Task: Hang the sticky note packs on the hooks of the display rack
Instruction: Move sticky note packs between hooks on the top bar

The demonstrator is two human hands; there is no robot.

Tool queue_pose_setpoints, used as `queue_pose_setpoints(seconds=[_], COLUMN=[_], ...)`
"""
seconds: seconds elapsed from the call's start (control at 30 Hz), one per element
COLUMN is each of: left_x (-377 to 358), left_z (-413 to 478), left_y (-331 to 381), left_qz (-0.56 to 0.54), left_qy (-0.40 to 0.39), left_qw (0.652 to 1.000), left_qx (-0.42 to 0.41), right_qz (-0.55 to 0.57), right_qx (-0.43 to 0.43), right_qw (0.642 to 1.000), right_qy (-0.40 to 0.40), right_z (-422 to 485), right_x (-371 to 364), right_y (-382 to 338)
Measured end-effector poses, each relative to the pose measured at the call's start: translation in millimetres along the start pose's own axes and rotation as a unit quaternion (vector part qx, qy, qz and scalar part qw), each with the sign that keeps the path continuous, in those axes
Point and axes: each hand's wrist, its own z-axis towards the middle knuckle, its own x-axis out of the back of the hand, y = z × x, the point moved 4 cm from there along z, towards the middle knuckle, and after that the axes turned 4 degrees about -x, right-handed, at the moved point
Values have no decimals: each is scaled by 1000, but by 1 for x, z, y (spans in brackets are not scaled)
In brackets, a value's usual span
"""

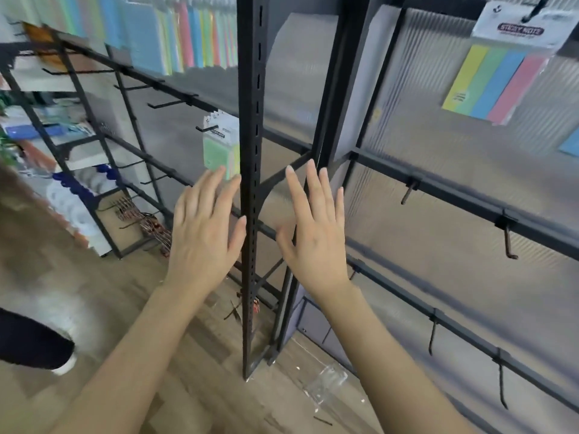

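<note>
Between packs | left hand (pixel 205 227), right hand (pixel 313 227) are hovering spread, empty (flanking the post (pixel 250 120)) | sticky note pack (pixel 501 67) is hanging at 1 o'clock | next: likely fetching another for the empty hook (pixel 507 242) at 3 o'clock

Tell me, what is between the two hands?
A black slotted post stands upright between the left hand and the right hand, as the head view shows. Both hands are empty.

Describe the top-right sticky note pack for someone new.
Find the black slotted upright mid-frame, then look up and right. The pack hangs on the top hook there. Hooks below it are bare; its face shows yellow, green, blue, pink stripes.
</note>
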Motion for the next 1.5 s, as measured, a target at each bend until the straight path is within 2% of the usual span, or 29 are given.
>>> queue_pose_setpoints(seconds=[0.33, 0.6, 0.97, 1.17, 1.5], left_x=[11, 22, 11, 2, 4], left_z=[5, 12, 75, 139, 224], left_y=[-91, -159, -227, -259, -310], left_qz=[-69, -81, -92, -93, -104], left_qy=[-2, 2, 44, 78, 150], left_qw=[995, 994, 991, 988, 981], left_qx=[-78, -74, -81, -93, -67], right_qz=[-47, -74, -76, -64, -90], right_qx=[-43, -50, -29, -29, -38], right_qw=[996, 994, 994, 989, 972], right_qy=[57, 55, 77, 132, 212], right_z=[4, 24, 111, 176, 248], right_x=[-34, -72, -123, -138, -117], right_y=[-89, -136, -157, -161, -162])
